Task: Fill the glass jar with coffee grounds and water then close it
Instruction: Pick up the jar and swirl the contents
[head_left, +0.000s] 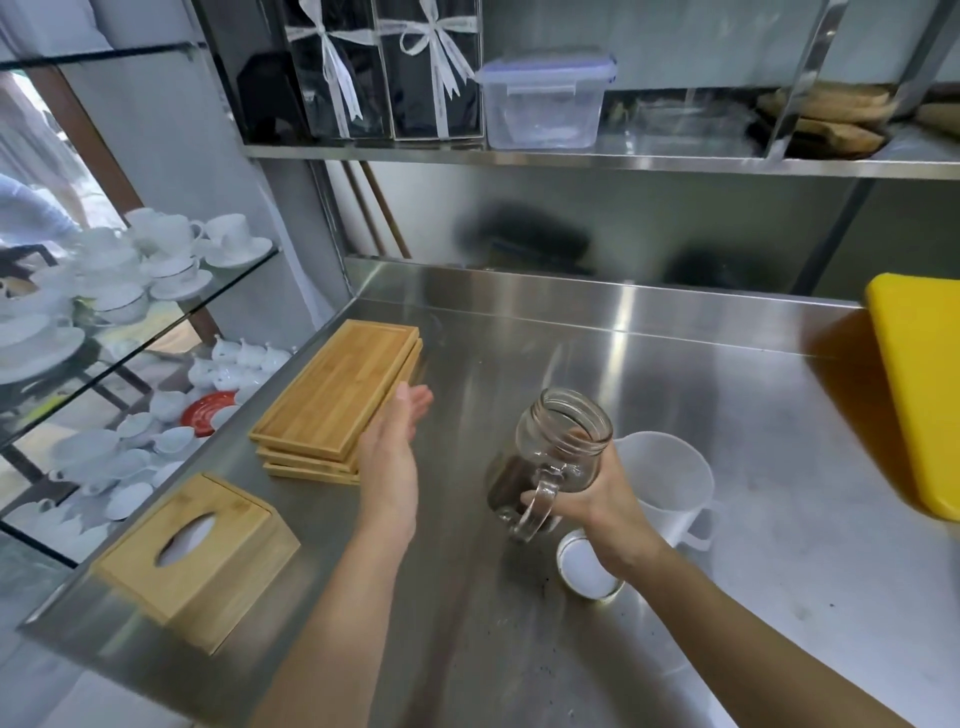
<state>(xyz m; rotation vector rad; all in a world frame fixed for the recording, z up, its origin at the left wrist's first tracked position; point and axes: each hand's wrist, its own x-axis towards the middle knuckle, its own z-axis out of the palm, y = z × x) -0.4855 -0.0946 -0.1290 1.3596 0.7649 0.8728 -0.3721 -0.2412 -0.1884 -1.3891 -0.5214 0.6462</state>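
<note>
Now your right hand is gripping the tilted glass jar, coffee grounds inside, above the counter; your left hand is hovering open, fingers spread.

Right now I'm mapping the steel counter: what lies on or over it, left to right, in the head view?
Tissue box → bamboo trays → left hand → glass jar → white pitcher → yellow board.

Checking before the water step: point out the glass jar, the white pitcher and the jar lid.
glass jar (563, 441): head view, on its clear upper wall below the threaded neck.
white pitcher (670, 478): head view, on its inner wall.
jar lid (584, 569): head view, on its white top face, on the counter.
</note>
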